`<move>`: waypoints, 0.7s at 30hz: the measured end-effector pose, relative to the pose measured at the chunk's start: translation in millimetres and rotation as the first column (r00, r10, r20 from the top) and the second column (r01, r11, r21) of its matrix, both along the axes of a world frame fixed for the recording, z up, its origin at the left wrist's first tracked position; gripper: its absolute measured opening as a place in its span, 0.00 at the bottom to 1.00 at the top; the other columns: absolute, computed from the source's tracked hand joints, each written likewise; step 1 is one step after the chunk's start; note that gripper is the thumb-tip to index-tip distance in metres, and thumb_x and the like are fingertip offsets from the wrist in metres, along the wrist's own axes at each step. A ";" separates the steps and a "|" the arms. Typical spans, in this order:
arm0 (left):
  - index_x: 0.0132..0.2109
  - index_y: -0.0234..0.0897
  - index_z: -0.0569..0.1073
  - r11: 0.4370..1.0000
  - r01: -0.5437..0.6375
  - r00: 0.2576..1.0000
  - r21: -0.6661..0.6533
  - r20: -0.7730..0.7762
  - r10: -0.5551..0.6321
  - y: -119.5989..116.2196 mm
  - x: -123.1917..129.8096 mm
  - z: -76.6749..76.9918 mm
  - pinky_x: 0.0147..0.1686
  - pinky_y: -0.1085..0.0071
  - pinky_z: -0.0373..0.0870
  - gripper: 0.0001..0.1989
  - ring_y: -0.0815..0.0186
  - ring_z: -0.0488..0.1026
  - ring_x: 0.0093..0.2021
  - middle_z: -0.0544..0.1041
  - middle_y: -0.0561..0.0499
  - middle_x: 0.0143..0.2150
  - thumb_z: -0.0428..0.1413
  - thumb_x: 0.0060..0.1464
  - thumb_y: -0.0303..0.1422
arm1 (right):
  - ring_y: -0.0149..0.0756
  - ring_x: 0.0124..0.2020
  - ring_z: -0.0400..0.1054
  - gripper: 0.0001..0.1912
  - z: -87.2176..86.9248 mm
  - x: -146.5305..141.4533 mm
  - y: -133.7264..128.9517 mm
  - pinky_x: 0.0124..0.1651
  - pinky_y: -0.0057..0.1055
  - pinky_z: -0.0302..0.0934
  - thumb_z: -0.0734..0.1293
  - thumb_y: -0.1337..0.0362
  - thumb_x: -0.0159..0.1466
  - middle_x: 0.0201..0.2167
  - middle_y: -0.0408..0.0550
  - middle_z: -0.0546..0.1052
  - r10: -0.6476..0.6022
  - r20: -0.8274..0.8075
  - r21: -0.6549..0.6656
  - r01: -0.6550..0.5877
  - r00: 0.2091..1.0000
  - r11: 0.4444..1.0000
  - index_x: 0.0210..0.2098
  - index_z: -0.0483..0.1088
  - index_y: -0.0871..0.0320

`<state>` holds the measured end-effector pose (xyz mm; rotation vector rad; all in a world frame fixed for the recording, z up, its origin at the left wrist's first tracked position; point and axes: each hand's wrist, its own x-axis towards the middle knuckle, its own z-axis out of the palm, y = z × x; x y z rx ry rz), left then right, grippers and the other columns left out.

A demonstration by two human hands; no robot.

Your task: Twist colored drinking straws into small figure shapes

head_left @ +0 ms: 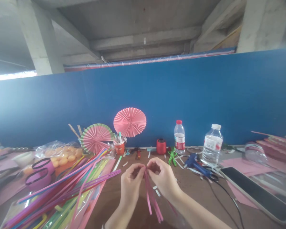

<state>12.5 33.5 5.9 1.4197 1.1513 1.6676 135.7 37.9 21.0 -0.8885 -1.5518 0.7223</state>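
Observation:
My left hand [132, 184] and my right hand [164, 179] are close together over the brown table [109, 203]. Fingers of both hands pinch the top of a bunch of pink strips [152, 200], whose loose ends hang down between the hands toward the table. Small white paper scraps [157, 192] lie on the table beneath. To the left of my left hand is a pile of colourful fuzzy sticks [69, 190], pink, purple, blue, green and yellow, partly on clear wrapping.
Pink paper fans [130, 122] stand at the back near a red pen cup [119, 148]. Further right are a red jar [161, 146], water bottles [212, 146], a blue glue gun [197, 165] with its cable, and a black phone [257, 192]. Orange balls [64, 156] sit in plastic at left.

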 end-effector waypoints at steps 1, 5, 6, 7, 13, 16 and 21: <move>0.32 0.34 0.74 1.000 -0.011 1.000 0.001 -0.005 0.011 0.6 0.0 -0.4 0.29 0.74 0.69 0.09 0.66 0.71 0.29 0.76 0.51 0.29 0.56 0.45 0.35 | 0.29 0.24 0.63 0.01 -0.5 -0.3 0.2 0.29 0.25 0.58 0.62 0.69 0.53 0.22 0.41 0.70 -0.010 -0.004 -0.011 0.010 1.000 1.000 0.26 0.65 0.58; 0.33 0.35 0.74 1.000 0.004 0.999 -0.004 -0.054 -0.004 1.5 -0.9 0.2 0.34 0.72 0.68 0.08 0.64 0.72 0.33 0.76 0.49 0.31 0.56 0.45 0.34 | 0.30 0.23 0.63 0.02 -1.6 -0.4 3.6 0.27 0.25 0.58 0.64 0.70 0.52 0.21 0.40 0.69 -0.042 -0.039 -0.081 0.039 0.998 0.996 0.25 0.65 0.58; 0.33 0.35 0.74 1.000 0.021 0.998 -0.006 -0.066 -0.021 1.4 -1.1 0.6 0.35 0.72 0.68 0.08 0.64 0.72 0.34 0.76 0.49 0.32 0.56 0.45 0.33 | 0.30 0.23 0.63 0.02 -1.6 -0.2 4.8 0.28 0.26 0.58 0.64 0.70 0.51 0.21 0.41 0.69 -0.041 -0.059 -0.094 0.036 0.997 0.995 0.25 0.65 0.58; 0.34 0.35 0.75 0.999 0.036 0.997 -0.008 -0.074 -0.037 1.4 -1.3 0.9 0.35 0.72 0.68 0.07 0.64 0.72 0.34 0.76 0.49 0.32 0.56 0.46 0.32 | 0.31 0.24 0.64 0.02 -1.6 0.1 6.0 0.28 0.26 0.58 0.64 0.70 0.51 0.21 0.41 0.69 -0.038 -0.081 -0.105 0.029 0.996 0.994 0.24 0.65 0.58; 0.34 0.35 0.75 0.998 0.066 0.995 -0.023 -0.074 -0.068 3.9 -0.6 -1.3 0.35 0.73 0.68 0.07 0.65 0.72 0.34 0.76 0.49 0.32 0.55 0.45 0.30 | 0.34 0.27 0.67 0.02 -3.1 1.6 9.7 0.32 0.29 0.61 0.63 0.69 0.51 0.23 0.44 0.73 0.050 -0.175 -0.179 -0.081 0.983 0.981 0.27 0.67 0.60; 0.34 0.35 0.74 0.998 0.059 0.996 -0.035 -0.058 -0.061 6.9 -1.1 -4.2 0.34 0.73 0.68 0.06 0.66 0.72 0.33 0.76 0.50 0.32 0.55 0.45 0.29 | 0.35 0.28 0.68 0.06 -3.3 2.5 10.1 0.33 0.30 0.62 0.63 0.68 0.53 0.25 0.45 0.74 0.087 -0.189 -0.209 -0.127 0.978 0.970 0.31 0.69 0.60; 0.32 0.37 0.69 0.999 0.019 0.999 -0.028 0.038 -0.018 9.7 -1.3 -7.8 0.32 0.75 0.66 0.06 0.69 0.70 0.30 0.73 0.55 0.28 0.57 0.43 0.29 | 0.37 0.32 0.68 0.07 1.4 5.8 11.5 0.35 0.29 0.62 0.64 0.65 0.52 0.27 0.46 0.76 0.101 -0.034 -0.170 -0.106 0.994 0.980 0.29 0.73 0.59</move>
